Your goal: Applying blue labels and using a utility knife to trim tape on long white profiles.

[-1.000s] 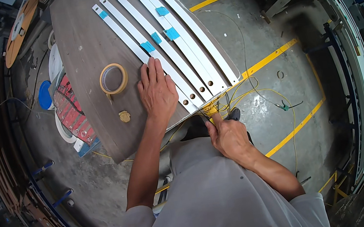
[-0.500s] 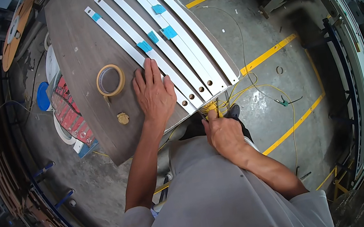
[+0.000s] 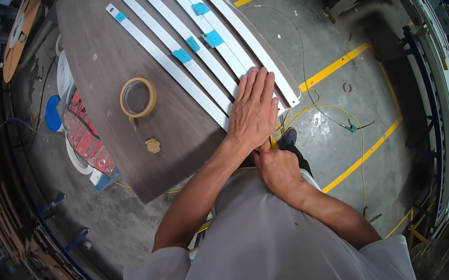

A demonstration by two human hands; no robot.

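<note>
Several long white strips point(image 3: 174, 74) lie side by side on a brown wood-grain tabletop point(image 3: 102, 83), with pieces of blue tape point(image 3: 213, 38) stuck on them. My left hand point(image 3: 252, 108) rests flat across the near ends of the strips, its fingers stretched out and covering those ends. Just below it, at the table's near edge, my right hand point(image 3: 278, 169) is closed in a fist. Something yellow shows by its thumb, but what it grips is hidden. To the left of the strips lies a roll of masking tape point(image 3: 152, 95).
A small tan lump point(image 3: 152, 146) sits on the tabletop. Yellow cords point(image 3: 314, 106) and a thin hose with a green fitting point(image 3: 350, 126) run over the floor at right. A red slatted item point(image 3: 86, 136) and a blue lid point(image 3: 53, 113) are left of the table.
My left hand has slid right, from the leftmost strips onto the near ends of the strips further right. My right hand stays closed at the table edge, almost unmoved.
</note>
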